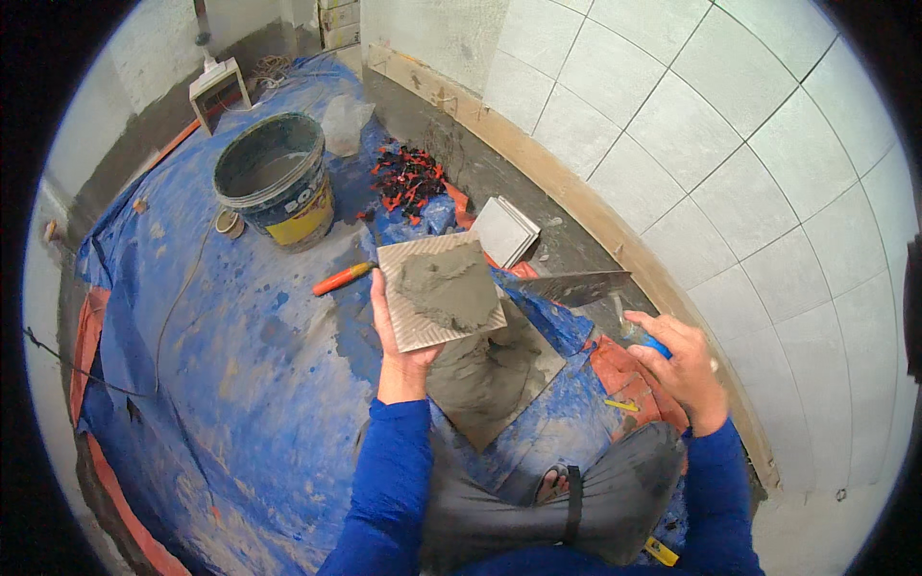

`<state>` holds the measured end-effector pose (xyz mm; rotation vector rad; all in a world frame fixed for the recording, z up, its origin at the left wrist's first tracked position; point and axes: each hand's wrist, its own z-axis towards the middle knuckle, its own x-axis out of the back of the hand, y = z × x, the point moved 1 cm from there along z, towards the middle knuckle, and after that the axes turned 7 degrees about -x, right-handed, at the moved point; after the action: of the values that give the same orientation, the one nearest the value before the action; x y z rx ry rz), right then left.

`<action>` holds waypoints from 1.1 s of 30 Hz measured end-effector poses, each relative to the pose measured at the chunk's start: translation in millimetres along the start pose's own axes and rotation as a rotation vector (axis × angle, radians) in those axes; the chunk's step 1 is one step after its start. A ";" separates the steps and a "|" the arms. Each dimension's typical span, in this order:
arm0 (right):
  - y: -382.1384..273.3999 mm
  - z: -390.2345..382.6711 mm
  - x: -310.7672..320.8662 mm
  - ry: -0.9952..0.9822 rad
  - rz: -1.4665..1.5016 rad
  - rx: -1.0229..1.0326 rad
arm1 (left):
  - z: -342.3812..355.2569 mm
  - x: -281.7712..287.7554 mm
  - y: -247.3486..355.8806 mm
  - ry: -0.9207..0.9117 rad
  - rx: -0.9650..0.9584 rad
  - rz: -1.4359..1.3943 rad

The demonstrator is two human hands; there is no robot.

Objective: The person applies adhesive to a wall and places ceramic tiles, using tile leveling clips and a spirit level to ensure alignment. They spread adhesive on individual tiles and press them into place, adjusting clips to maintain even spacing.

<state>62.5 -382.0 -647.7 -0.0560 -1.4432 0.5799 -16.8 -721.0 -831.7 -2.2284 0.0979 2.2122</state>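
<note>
My left hand grips a square tile by its near left edge, its ribbed back facing up. A thick patch of grey mortar lies on that back. In my right hand is a trowel, held by its blue handle; its metal blade points left, beside the tile and apart from the mortar on it. Below the tile, a larger heap of mortar sits on a flat board. An orange-handled tool lies left of the tile, its far end hidden.
A dark bucket stands on the blue tarp by a small round tub. Red and black clips lie piled near stacked tiles. A wooden batten runs under the tiled wall. A white stool stands at back left.
</note>
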 end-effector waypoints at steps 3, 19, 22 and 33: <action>-39.0 24.7 32.4 -0.120 -0.263 0.157 | -1.8 -1.8 -7.6 -0.078 0.082 0.005; -70.3 119.1 37.5 -0.409 -0.419 0.242 | -11.5 -16.1 -38.8 -0.093 0.136 0.054; -88.6 118.0 68.0 -0.371 -0.579 0.217 | -10.2 -16.1 -39.0 -0.082 0.116 0.024; -83.4 118.5 48.8 -0.415 -0.580 0.122 | -6.8 -13.3 -51.5 -0.057 0.095 0.041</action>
<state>-19.8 -470.2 -553.8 0.5932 -1.7199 0.1999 -7.9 -669.4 -820.6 -2.1320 0.2448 2.2390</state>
